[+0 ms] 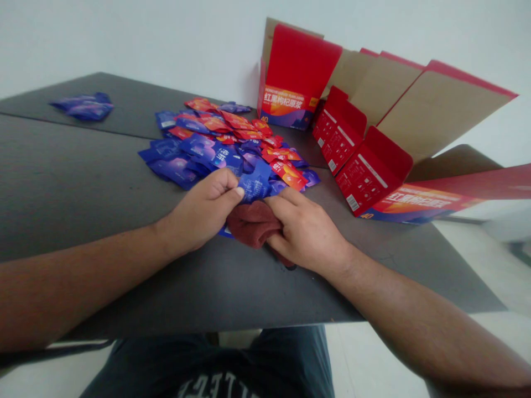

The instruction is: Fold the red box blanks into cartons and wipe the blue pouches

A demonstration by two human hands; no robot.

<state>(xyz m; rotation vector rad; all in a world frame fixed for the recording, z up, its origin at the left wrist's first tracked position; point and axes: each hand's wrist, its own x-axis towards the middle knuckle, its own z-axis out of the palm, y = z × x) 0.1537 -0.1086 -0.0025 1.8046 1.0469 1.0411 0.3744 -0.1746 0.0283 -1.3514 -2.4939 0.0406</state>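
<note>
My left hand [203, 204] is closed, thumb and fingers pinching the edge of a blue sachet [254, 182] at the front of the pile. A folded brown cloth [254, 224] is bunched in my right hand [305, 229], just below that sachet and seemingly against it. Behind both hands lies a heap of blue sachets [174, 166] and red sachets [288, 174], overlapping one another. The lower part of the held sachet is hidden by the cloth.
Several blue sachets [85, 106] lie apart at the far left of the dark table [78, 177]. Open red cartons stand at the right: one upright carton [286, 77] by the wall and others [369, 171] with raised flaps. The table's front edge runs above my lap.
</note>
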